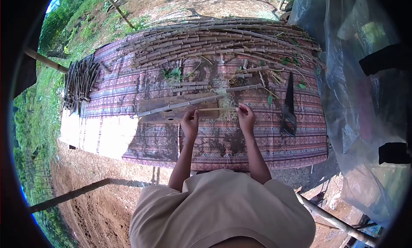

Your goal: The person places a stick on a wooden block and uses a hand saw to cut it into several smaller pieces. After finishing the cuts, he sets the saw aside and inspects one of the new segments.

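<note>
A short, thin, pale tan stick (217,109) spans the gap between my two hands, held level above the table. My left hand (189,123) pinches its left end, and the fingers of my right hand (246,117) are closed on its right end. Just beyond lies a long knobby stem (184,105), like cassava, slanting across a wooden board (151,105). Shorter cut stems (191,88) rest behind it, with pale sawdust scattered nearby. To the right of my right hand, a handsaw (289,106) lies on the cloth.
Long stems (206,40) are heaped along the table's far side. A bundle of short cuttings (80,83) sits at the left end. Patterned cloth (266,151) covers the table. Clear plastic sheeting (343,76) hangs at right, and a pole (337,220) stands lower right.
</note>
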Motion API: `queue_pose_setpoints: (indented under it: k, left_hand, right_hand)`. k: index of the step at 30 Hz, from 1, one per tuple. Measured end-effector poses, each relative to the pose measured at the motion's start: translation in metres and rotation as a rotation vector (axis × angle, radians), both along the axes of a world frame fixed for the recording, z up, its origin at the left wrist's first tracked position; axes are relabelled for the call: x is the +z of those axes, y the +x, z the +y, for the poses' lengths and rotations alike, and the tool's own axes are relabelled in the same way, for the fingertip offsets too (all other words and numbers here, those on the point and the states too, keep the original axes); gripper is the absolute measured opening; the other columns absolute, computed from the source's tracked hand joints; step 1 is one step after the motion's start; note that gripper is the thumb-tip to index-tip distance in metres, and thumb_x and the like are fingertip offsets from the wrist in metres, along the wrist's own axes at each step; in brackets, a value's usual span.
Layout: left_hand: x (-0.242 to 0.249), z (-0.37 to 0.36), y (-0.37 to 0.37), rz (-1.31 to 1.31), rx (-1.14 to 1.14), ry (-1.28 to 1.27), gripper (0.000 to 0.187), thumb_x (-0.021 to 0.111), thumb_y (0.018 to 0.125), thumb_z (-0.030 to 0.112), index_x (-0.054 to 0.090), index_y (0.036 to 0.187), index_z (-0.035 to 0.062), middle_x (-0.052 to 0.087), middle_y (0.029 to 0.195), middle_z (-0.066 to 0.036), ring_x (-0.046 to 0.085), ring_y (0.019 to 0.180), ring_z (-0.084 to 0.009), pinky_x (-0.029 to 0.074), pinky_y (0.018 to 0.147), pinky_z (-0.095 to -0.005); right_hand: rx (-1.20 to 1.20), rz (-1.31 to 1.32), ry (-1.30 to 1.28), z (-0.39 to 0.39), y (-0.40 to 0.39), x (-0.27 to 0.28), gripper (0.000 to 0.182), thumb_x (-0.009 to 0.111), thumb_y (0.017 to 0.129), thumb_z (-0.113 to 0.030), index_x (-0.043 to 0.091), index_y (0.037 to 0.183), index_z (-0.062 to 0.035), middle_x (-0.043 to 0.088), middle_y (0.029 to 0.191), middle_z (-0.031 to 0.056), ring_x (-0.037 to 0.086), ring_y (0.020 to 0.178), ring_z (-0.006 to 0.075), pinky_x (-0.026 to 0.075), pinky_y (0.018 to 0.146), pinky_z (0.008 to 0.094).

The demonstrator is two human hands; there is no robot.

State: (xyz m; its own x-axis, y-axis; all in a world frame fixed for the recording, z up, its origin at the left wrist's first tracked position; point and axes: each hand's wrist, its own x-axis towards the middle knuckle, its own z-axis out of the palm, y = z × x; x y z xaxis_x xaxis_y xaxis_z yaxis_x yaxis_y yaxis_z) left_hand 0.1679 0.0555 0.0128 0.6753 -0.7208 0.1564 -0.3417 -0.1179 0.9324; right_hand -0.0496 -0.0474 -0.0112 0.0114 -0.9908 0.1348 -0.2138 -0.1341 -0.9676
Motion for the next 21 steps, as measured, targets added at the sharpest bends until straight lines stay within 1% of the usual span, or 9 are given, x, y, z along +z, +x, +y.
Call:
queue_pose_setpoints:
  k: [1,3,7,10,13,16,19,21]
  left_hand:
    - [-0.001,-0.001,0.009,0.07,0.026,-0.011,0.019,0.067,0.094,0.018,0.071,0.099,0.0,0.07,0.085,-0.009,0.064,0.074,-0.0137,0.051,0.068,-0.0282]
    - [-0.003,-0.002,0.024,0.17,0.049,-0.021,0.023,0.067,0.095,0.02,0.07,0.099,-0.0024,0.07,0.083,-0.006,0.061,0.076,-0.0061,0.049,0.07,-0.0248]
    - [-0.014,-0.009,0.044,0.161,0.103,-0.033,0.023,0.066,0.095,0.019,0.069,0.1,-0.0024,0.07,0.082,-0.006,0.061,0.075,-0.0067,0.049,0.07,-0.0245]
    - [-0.023,-0.016,0.053,0.167,0.108,-0.044,0.022,0.066,0.095,0.019,0.068,0.101,-0.0022,0.07,0.082,-0.007,0.061,0.074,-0.0075,0.049,0.07,-0.0252]
    - [-0.027,-0.019,0.056,0.143,0.101,-0.032,0.022,0.065,0.094,0.019,0.068,0.101,-0.0018,0.07,0.082,-0.008,0.063,0.073,-0.0094,0.05,0.07,-0.0266]
    - [-0.028,-0.019,0.056,0.107,0.114,-0.025,0.021,0.065,0.094,0.018,0.069,0.102,-0.0007,0.071,0.082,-0.009,0.065,0.074,-0.0115,0.051,0.07,-0.0281]
    - [-0.025,-0.014,0.055,0.062,0.115,0.017,0.02,0.065,0.094,0.017,0.07,0.103,0.0004,0.072,0.083,-0.011,0.067,0.075,-0.0133,0.051,0.071,-0.0293]
    - [-0.022,-0.012,0.054,0.042,0.114,0.021,0.02,0.065,0.094,0.017,0.07,0.104,0.0009,0.072,0.084,-0.012,0.068,0.076,-0.0144,0.052,0.072,-0.0299]
  right_hand:
    - [-0.002,-0.063,0.064,-0.001,0.011,0.0,0.025,0.073,0.087,-0.007,0.067,0.109,0.0025,0.07,0.097,0.0071,0.064,0.088,0.0112,0.052,0.081,0.025]
    - [-0.008,-0.107,0.107,-0.003,0.031,-0.001,0.024,0.073,0.086,-0.006,0.068,0.108,0.0012,0.07,0.096,0.0068,0.065,0.087,0.0118,0.052,0.08,0.0257]
    - [0.005,-0.135,0.137,-0.007,0.054,0.003,0.023,0.073,0.086,-0.006,0.067,0.107,0.001,0.07,0.095,0.0069,0.065,0.087,0.0111,0.052,0.079,0.0249]
    - [-0.022,-0.112,0.165,-0.012,0.064,0.004,0.024,0.074,0.086,-0.007,0.067,0.107,0.0023,0.07,0.096,0.0065,0.065,0.087,0.0105,0.052,0.08,0.0244]
    - [-0.021,-0.044,0.175,-0.018,0.067,0.002,0.025,0.071,0.087,-0.004,0.066,0.111,0.0014,0.071,0.097,0.0074,0.066,0.088,0.0114,0.052,0.079,0.0246]
    - [-0.059,-0.125,0.106,-0.023,0.072,-0.003,0.029,0.069,0.088,-0.002,0.064,0.116,0.0014,0.072,0.097,0.009,0.067,0.089,0.0122,0.052,0.079,0.0247]
    - [-0.078,-0.126,0.096,-0.022,0.076,-0.003,0.032,0.064,0.089,-0.001,0.061,0.121,0.0009,0.072,0.101,0.0111,0.068,0.091,0.0137,0.052,0.079,0.0256]
    - [-0.061,-0.002,0.095,-0.021,0.074,-0.002,0.033,0.062,0.089,0.0,0.061,0.123,0.0006,0.072,0.105,0.0119,0.068,0.093,0.015,0.052,0.08,0.0266]
